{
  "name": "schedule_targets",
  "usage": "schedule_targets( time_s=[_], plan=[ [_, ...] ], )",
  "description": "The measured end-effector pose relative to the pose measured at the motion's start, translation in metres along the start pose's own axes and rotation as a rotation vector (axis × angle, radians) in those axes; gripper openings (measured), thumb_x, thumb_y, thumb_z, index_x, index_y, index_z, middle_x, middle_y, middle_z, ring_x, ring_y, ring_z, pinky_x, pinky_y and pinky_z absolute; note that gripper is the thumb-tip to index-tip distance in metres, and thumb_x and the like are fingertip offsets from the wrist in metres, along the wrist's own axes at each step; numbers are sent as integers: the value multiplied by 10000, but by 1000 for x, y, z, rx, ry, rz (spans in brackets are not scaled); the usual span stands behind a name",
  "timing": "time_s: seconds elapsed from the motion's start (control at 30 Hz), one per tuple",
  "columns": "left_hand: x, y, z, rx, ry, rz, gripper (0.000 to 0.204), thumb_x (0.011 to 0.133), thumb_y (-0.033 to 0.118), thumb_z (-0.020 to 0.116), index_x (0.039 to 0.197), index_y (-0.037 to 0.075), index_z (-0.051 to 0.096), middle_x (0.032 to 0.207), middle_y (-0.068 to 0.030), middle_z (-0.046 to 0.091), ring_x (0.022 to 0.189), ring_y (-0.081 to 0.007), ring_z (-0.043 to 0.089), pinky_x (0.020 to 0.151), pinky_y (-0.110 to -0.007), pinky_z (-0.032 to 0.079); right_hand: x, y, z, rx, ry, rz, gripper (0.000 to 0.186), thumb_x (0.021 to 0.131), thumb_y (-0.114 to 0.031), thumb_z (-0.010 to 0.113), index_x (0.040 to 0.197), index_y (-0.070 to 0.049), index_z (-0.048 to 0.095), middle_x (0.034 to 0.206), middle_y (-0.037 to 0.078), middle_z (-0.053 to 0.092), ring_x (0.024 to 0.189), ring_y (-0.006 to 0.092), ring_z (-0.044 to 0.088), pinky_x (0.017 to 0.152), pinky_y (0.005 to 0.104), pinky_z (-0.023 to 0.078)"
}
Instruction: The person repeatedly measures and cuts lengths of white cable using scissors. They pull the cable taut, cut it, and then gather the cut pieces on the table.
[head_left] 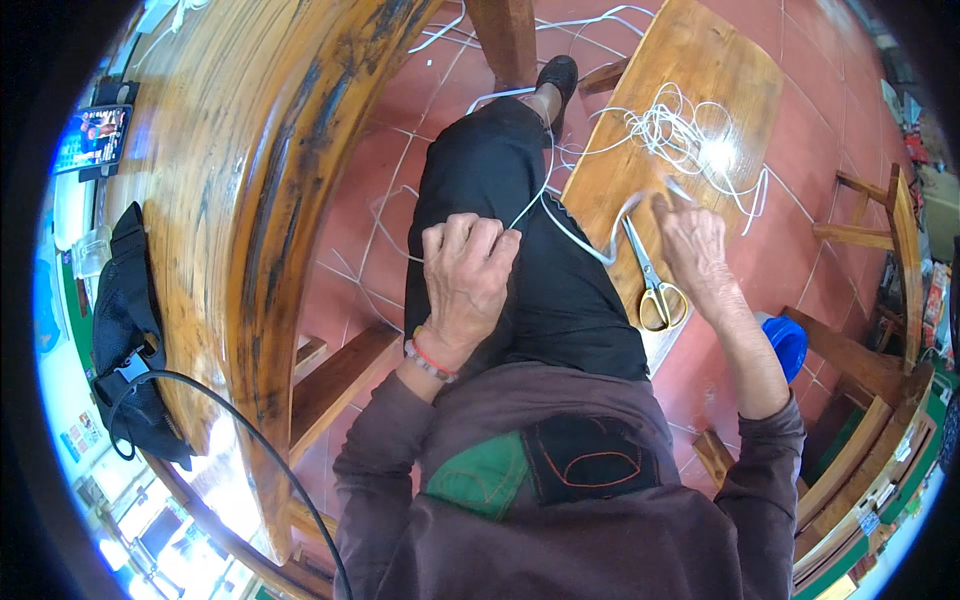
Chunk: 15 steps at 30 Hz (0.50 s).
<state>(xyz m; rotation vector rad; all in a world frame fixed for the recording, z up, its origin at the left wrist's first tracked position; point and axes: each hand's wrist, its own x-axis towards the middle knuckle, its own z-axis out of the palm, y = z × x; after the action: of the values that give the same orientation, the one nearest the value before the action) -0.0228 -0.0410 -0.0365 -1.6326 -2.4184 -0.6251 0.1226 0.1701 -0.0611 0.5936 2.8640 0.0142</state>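
My left hand rests on my dark-trousered leg with curled fingers gripping a thin white cord. My right hand is raised beside the scissors, its fingers on a blurred length of the white cord. Yellow-handled scissors lie on a narrow wooden bench just left of that hand, blades pointing away from me. A loose tangle of white cord lies on the bench's far part.
A thick wooden table at left holds a black bag, a black cable and a lit screen. A blue round object is by my right forearm. Wooden chairs stand at right. Cords trail over the tiled floor.
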Motion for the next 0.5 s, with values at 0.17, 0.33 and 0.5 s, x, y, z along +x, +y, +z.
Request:
schedule_targets(
  time_s=[0.17, 0.33, 0.5],
  plan=[
    [-1, -1, -2, -32, 40, 12, 122, 677, 78, 595, 796, 57, 611, 739, -13, 512, 752, -180, 491, 653, -327, 341, 24, -54, -31, 826, 45, -10, 169, 774, -122, 566, 885, 1, 601, 731, 115, 621, 501, 207, 569, 462, 316, 448],
    [3, -1, -7, -95, 3, -38, 95, 708, 68, 607, 801, 64, 624, 698, -26, 513, 694, -192, 496, 609, -317, 338, 42, -77, -17, 1253, -211, 173, 194, 804, -159, 583, 847, 27, 615, 586, 48, 561, 521, 70, 491, 481, 250, 416],
    [-3, -5, -18, -348, -38, -195, 73, 753, 47, 593, 812, 9, 610, 667, -54, 543, 572, -182, 508, 520, -273, 374, 31, -74, -17, 1238, -75, -23, 123, 764, -88, 577, 782, 24, 626, 603, 69, 562, 560, 107, 502, 520, 260, 414]
  ],
)
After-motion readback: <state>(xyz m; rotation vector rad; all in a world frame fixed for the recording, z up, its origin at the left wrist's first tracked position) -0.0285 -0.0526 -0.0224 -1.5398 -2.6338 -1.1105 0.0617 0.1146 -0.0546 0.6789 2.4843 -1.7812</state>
